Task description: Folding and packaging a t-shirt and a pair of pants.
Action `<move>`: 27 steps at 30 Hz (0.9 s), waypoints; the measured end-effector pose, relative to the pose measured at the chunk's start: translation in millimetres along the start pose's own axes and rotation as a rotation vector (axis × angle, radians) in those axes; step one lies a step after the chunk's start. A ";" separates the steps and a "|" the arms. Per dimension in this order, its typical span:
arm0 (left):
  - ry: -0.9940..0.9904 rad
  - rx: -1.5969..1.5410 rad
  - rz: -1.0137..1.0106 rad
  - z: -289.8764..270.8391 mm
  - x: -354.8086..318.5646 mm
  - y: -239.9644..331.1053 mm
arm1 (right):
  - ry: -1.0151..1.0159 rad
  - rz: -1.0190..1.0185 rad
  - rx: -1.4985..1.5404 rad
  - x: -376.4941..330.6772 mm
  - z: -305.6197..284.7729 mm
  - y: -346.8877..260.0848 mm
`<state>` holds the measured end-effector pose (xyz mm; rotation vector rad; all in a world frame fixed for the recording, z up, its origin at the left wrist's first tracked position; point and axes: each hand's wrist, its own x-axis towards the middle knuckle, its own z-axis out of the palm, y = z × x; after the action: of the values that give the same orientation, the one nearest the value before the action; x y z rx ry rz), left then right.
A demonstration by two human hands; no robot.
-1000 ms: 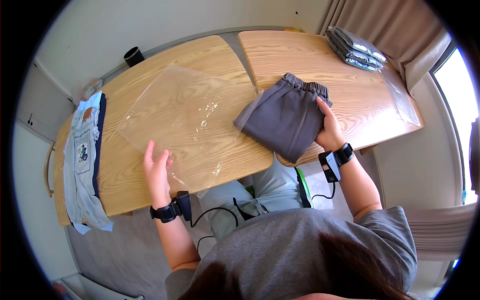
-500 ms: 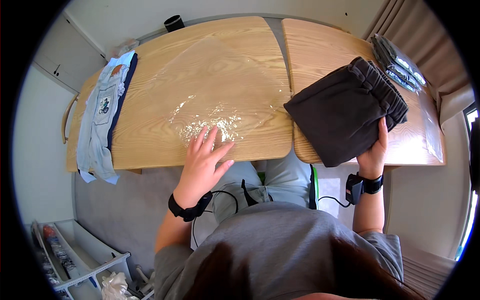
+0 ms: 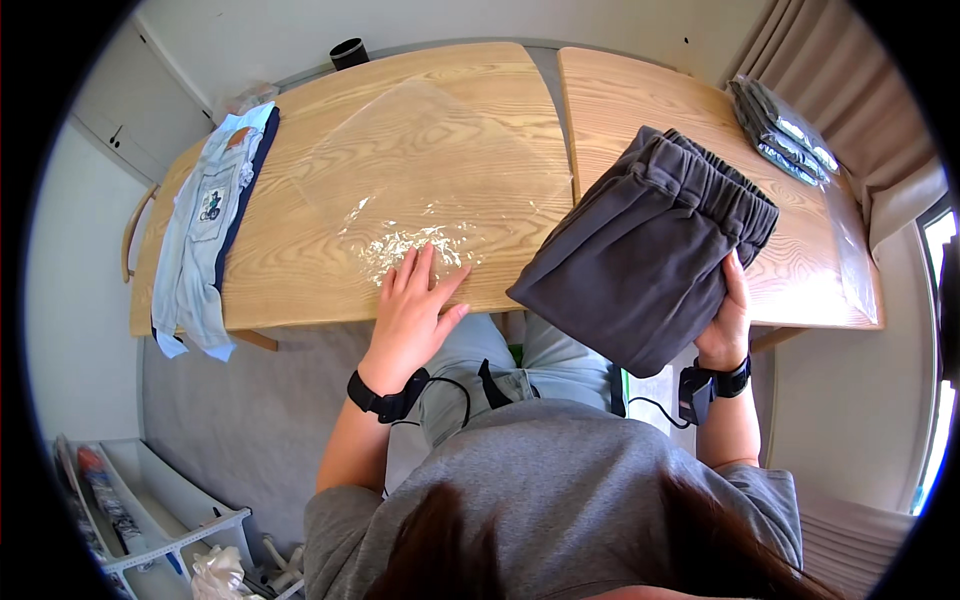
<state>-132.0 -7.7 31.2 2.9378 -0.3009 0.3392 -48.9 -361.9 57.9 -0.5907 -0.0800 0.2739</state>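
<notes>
- On the far left of the wooden table lies a small pair of light blue jeans on top of something dark blue, hanging a bit over the near edge.
- At the back edge stands a small black cup.
- In the middle lies a big clear plastic bag — flat and shiny.
- The left hand is open, fingers spread, resting flat on the near edge of the bag.
- To the right, the folded dark grey pants stick out over the table's near edge and the gap between the two tabletops — the stretchy waistband points away.
- The right hand holds the pants at their right side; fingers are tucked under the cloth, thumb on the side.
- At the far right corner sits a stack of packed grey clothes in clear bags.
</notes>
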 end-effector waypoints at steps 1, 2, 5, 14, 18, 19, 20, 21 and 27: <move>0.003 0.001 -0.004 0.1 -0.3 -0.2 | -0.007 0.015 -0.002 0.3 0.7 1.9; 0.008 -0.018 -0.020 0.4 -0.2 0.2 | -0.011 0.023 0.010 0.2 0.7 3.2; 0.024 -0.040 -0.047 3.8 -1.1 -2.9 | 0.021 0.064 -0.069 1.4 3.6 9.3; 0.248 -0.140 -0.020 7.8 10.2 -15.2 | -0.202 0.379 -0.033 20.1 49.1 51.0; 0.330 -0.252 -0.042 3.2 19.4 -9.1 | -0.306 0.666 0.158 49.3 32.8 80.0; 0.352 -0.282 -0.093 2.2 19.0 -9.2 | -0.267 0.752 0.122 54.0 33.6 88.3; 0.389 -0.290 -0.078 4.9 17.3 -14.0 | -0.227 0.837 0.085 57.5 35.4 94.6; 0.387 -0.289 -0.076 3.3 17.0 -13.4 | -0.226 0.835 0.087 59.6 35.9 98.0; 0.348 -0.302 -0.082 -3.1 14.9 -12.4 | -0.104 0.959 0.027 76.0 45.3 105.0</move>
<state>-115.6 2.1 35.9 2.5294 -0.1648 0.7119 -7.1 -232.9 36.4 -0.5536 0.1154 1.2341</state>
